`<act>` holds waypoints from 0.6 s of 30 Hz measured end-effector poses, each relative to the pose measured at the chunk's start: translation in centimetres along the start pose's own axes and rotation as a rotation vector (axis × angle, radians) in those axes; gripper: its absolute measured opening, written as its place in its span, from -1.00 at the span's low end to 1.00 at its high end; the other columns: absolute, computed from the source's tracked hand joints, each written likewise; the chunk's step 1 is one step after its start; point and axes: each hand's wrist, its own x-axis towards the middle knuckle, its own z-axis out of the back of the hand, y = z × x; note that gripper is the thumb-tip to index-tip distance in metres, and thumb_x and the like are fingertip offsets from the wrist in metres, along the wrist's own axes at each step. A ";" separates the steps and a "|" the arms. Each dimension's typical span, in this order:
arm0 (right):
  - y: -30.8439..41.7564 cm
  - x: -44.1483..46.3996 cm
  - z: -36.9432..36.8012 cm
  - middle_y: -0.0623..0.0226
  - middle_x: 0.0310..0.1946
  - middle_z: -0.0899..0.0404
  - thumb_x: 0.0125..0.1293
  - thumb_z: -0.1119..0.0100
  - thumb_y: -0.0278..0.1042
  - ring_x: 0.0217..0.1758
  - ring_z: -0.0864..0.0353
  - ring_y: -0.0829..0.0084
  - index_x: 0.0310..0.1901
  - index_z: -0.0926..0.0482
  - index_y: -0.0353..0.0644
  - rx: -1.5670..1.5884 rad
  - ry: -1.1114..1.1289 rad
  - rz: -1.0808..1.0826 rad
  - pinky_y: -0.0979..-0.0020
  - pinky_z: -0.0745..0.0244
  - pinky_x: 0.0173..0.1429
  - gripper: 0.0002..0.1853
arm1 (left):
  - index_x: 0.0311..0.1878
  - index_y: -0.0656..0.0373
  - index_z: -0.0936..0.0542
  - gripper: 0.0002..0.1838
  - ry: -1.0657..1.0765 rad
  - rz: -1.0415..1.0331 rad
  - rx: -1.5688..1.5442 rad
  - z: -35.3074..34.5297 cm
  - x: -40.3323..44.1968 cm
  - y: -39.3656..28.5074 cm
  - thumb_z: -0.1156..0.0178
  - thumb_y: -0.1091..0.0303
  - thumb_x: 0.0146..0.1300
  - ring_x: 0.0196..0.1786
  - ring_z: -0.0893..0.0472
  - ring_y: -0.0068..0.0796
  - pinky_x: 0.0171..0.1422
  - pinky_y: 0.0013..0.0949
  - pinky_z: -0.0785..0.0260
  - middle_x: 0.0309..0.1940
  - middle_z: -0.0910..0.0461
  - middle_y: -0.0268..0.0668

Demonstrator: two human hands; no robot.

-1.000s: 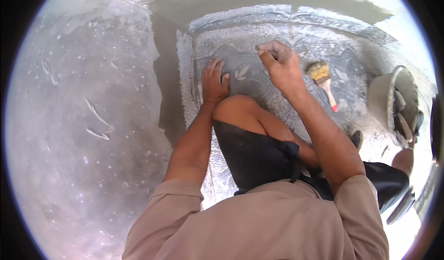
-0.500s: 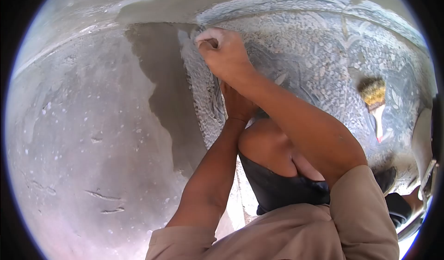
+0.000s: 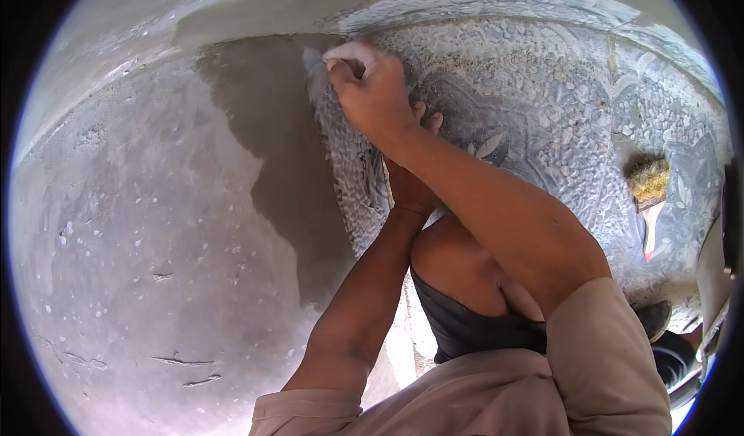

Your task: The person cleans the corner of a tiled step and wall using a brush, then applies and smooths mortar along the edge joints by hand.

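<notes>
My right hand (image 3: 372,91) is closed, thumb and fingertips pinched together at the border between a smooth grey cement band and a rough pebbly surface. A whitish blur shows at the fingertips; what they hold is too small to make out. Beneath my right forearm lies my left hand (image 3: 407,180), mostly hidden. Two of its fingertips stick out past the forearm, stretched and apart, over the pebbled surface (image 3: 535,87). To the left of both hands runs the darker, damp-looking cement band (image 3: 298,188) with a ragged left edge.
A paintbrush (image 3: 649,192) with yellowish bristles and a pale, red-tipped handle lies at the right. Paler smooth cement (image 3: 163,227) with white specks and thin scraps covers the left side. My bent knee (image 3: 457,265) is below my forearms. A curved ledge crosses the top.
The view has shifted slightly, so the brush appears farther right and lower. Left fingertips now show past the right forearm. My right hand stays pinched near the same border.
</notes>
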 end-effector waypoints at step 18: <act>0.6 0.6 -1.0 0.20 -0.34 -0.78 0.41 -0.26 -0.46 -0.33 -0.68 0.49 -0.05 -0.77 -0.28 -0.100 -0.045 0.143 0.41 -0.58 -0.17 -0.82 | 0.43 0.17 -0.50 -0.24 -0.075 -0.084 -0.009 -0.6 0.0 0.8 -0.33 -0.11 0.30 0.59 -0.27 0.20 0.62 0.24 -0.04 0.56 -0.31 0.07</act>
